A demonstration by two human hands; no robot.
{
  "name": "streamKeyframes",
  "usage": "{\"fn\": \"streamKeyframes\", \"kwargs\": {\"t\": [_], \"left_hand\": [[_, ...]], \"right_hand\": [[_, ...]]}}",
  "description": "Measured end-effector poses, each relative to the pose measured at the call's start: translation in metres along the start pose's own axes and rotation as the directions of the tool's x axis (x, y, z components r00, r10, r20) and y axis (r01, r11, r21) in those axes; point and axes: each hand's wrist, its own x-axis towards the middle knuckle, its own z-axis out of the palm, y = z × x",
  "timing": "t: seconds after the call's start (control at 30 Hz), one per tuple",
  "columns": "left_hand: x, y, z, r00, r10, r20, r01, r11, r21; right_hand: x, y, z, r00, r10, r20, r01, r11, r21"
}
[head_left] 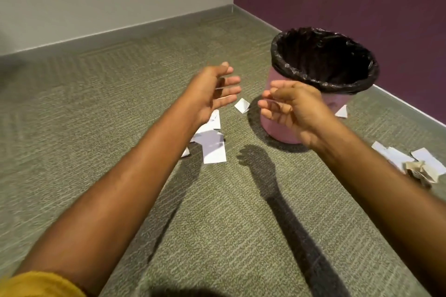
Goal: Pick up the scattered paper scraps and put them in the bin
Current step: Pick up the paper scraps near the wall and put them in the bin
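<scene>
The left hand (pixel 214 94) and right hand (pixel 292 108) hover above the floor with palms facing each other, fingers spread and loosely bent, holding nothing. In the gap between them, lower down, a small folded white paper scrap (pixel 242 105) lies on the grey-green ribbed carpet (pixel 217 224). Just behind and below the right hand stands the round pink plastic bin (pixel 284 131), lined with a crinkled black plastic bag (pixel 350 84). Beneath the left hand and wrist lies a cluster of flat white paper pieces (pixel 213 147). Beyond the bin, further right of the right hand, sits one white triangular scrap (pixel 342 112). Out past the right forearm lie more white paper strips (pixel 395 154) and a crumpled beige paper wad (pixel 420 169).
</scene>
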Motion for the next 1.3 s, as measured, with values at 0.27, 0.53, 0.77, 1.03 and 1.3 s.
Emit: {"fn": "streamKeyframes", "kwargs": {"t": [0.27, 0.53, 0.77, 1.03, 1.3], "left_hand": [[0.008, -0.076, -0.129, 0.912, 0.067, -0.405, 0.142, 0.874, 0.464], [0.005, -0.137, -0.182, 0.905, 0.097, -0.413, 0.376, 0.27, 0.886], [0.0, -0.154, -0.199, 0.927, 0.204, -0.316, 0.284, 0.171, 0.944], [-0.008, -0.143, -0.206, 0.921, 0.274, -0.278, 0.212, 0.245, 0.946], [-0.013, -0.142, -0.217, 0.874, 0.372, -0.314, 0.128, 0.446, 0.886]], "right_hand": [[0.024, 0.068, 0.024, 0.987, 0.152, 0.046, -0.146, 0.982, -0.119], [0.041, 0.124, 0.04, 0.965, 0.256, 0.055, -0.24, 0.948, -0.207], [0.052, 0.153, 0.042, 0.955, 0.295, 0.021, -0.28, 0.925, -0.256], [0.059, 0.186, 0.043, 0.987, 0.15, -0.061, -0.156, 0.79, -0.593], [0.066, 0.215, 0.063, 0.993, -0.024, -0.116, -0.1, 0.361, -0.927]]}}
